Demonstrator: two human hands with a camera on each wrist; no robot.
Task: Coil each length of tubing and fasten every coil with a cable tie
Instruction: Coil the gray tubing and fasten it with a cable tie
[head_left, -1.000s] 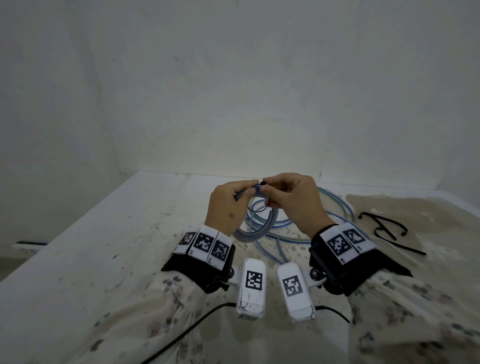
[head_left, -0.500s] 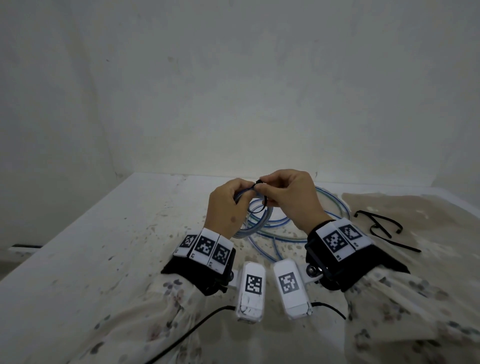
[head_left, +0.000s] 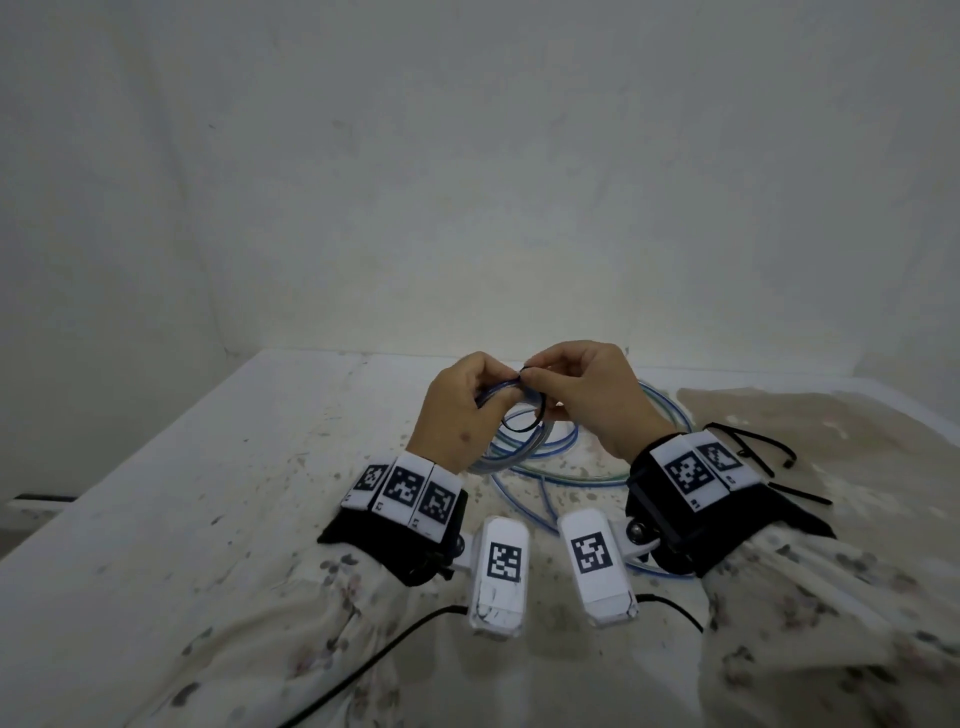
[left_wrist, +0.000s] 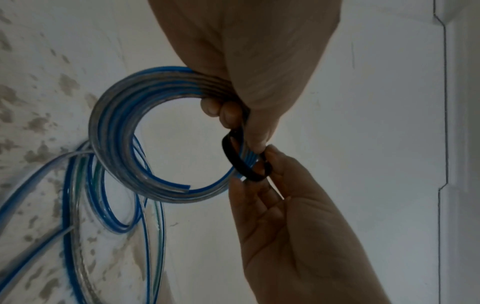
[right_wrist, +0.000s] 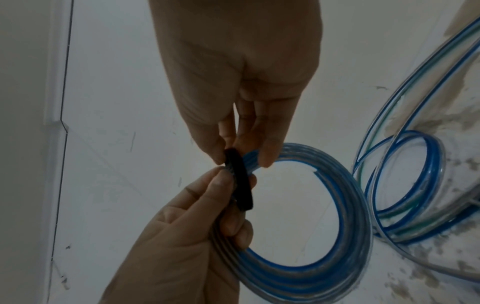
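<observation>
Above the table (head_left: 171, 519), the left hand (head_left: 454, 415) grips the coil (left_wrist: 124, 127) while the right hand (head_left: 592, 400) pinches the cable tie (left_wrist: 235, 158), probably needing tightening next.

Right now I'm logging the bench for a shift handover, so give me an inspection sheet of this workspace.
Surface: white, stained tabletop; a tan patch at the right.
Job's things: small coil of clear blue-striped tubing, held off the table; black cable tie looped loosely round its strands. Loose clear tubing with blue and green stripes lies uncoiled beyond it.
Clutter: spare black cable ties on the tan patch.
Grippers: left hand grips the coil; right hand pinches the tie.
Cables: thin black leads run from the wrist cameras.
Surroundings: plain white walls; nothing else seen.
</observation>
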